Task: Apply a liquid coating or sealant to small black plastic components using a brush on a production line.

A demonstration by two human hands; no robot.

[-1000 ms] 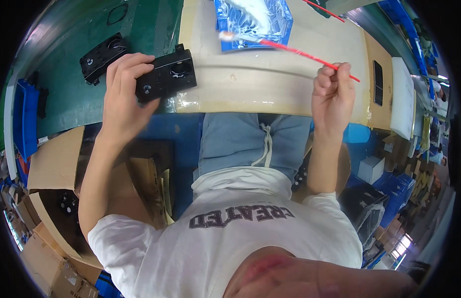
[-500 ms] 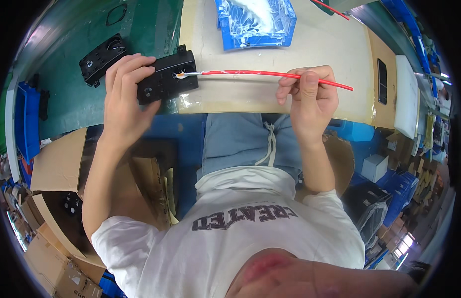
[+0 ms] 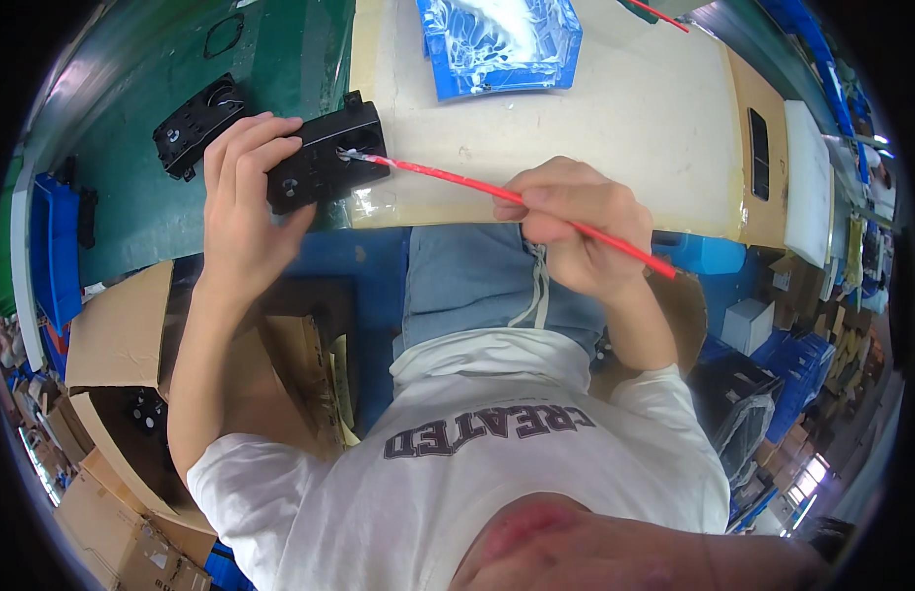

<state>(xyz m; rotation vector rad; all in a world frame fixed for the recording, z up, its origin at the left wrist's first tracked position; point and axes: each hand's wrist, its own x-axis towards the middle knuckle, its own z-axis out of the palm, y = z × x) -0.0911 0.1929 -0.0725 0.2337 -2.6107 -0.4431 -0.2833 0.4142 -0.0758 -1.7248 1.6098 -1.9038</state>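
Observation:
My left hand (image 3: pixel 246 192) grips a black plastic housing (image 3: pixel 325 163) on the table, its fingers over the top and the thumb on the near side. A thin paintbrush with a red handle (image 3: pixel 457 179) is pinched in my right hand (image 3: pixel 581 222). The brush tip reaches into an opening in the housing, and its bristles are mostly hidden there. White smears mark the handle close to the metal collar. Left of my left hand lies a second black housing (image 3: pixel 196 126). Beyond the hands sits a blue tray (image 3: pixel 556 77) coated inside with white paste.
Pale board (image 3: pixel 654 128) covers the right part of the green tabletop (image 3: pixel 132 212). A dark phone-like slab (image 3: pixel 759 153) lies at its right edge. A thin black frame (image 3: pixel 224 35) rests far left. Below the table stands an open cardboard box (image 3: pixel 118 330), and a blue bin (image 3: pixel 56 246) is at left.
My right hand has moved nearer to me and to the left along the handle, so the brush now slants. The tip sits deeper in the opening. My left hand still holds the housing.

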